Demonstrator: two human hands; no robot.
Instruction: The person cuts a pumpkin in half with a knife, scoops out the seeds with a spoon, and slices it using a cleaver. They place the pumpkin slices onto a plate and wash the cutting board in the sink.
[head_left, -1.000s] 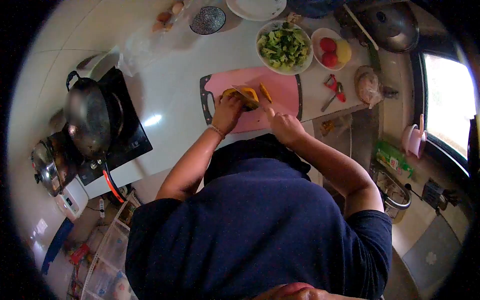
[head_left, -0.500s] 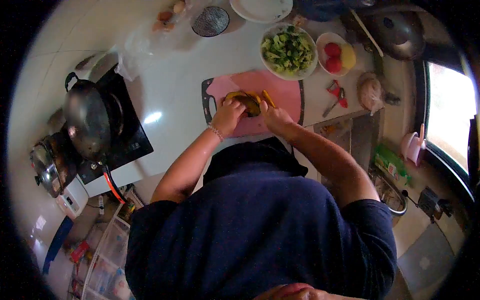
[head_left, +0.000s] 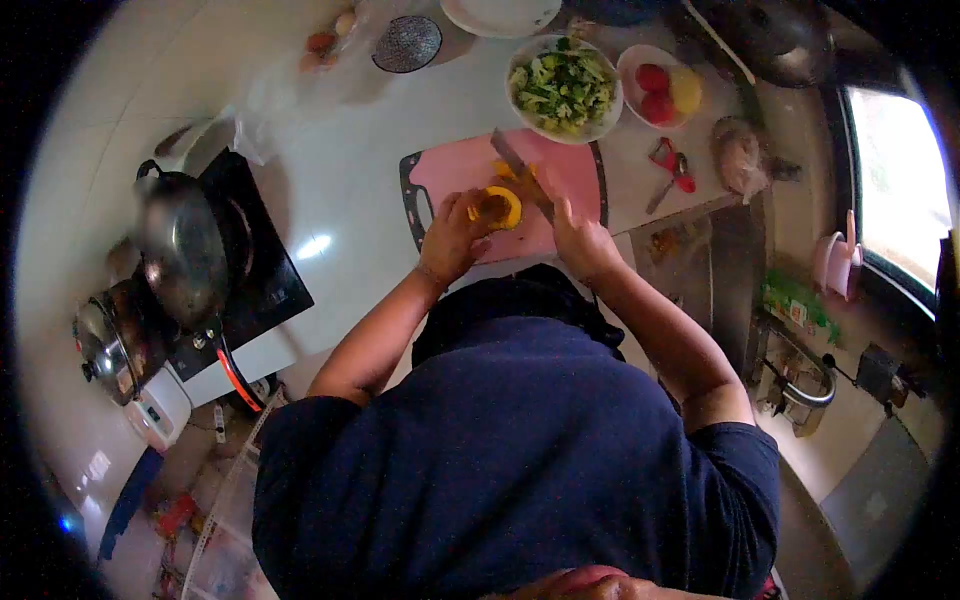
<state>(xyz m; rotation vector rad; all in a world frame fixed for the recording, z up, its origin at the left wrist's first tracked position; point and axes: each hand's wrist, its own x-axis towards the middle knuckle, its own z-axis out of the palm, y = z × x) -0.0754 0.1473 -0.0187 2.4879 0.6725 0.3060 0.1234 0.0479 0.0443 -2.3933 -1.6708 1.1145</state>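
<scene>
On a pink cutting board point(head_left: 440, 165) with a dark edge, my left hand point(head_left: 455, 236) grips a yellow-orange piece of produce point(head_left: 513, 207), which looks like pumpkin with a darker hollow middle. My right hand point(head_left: 583, 238) is closed around the handle of a knife point(head_left: 520, 166), its blade pointing up and to the left, away from my body. Beside the blade lies a smaller orange piece point(head_left: 506, 170), partly covered by the knife. The blade is a little apart from the large piece.
Behind the board stand a bowl of chopped greens point(head_left: 563, 88) and a bowl with red and yellow produce point(head_left: 656, 106). A red peeler point(head_left: 664, 156) lies to the right. At the left, a wok point(head_left: 180, 250) sits over a black cooktop point(head_left: 283, 290).
The large piece has been turned, so its bright yellow rim shows. The knife has moved off it to the right, and its blade now lies above the smaller piece.
</scene>
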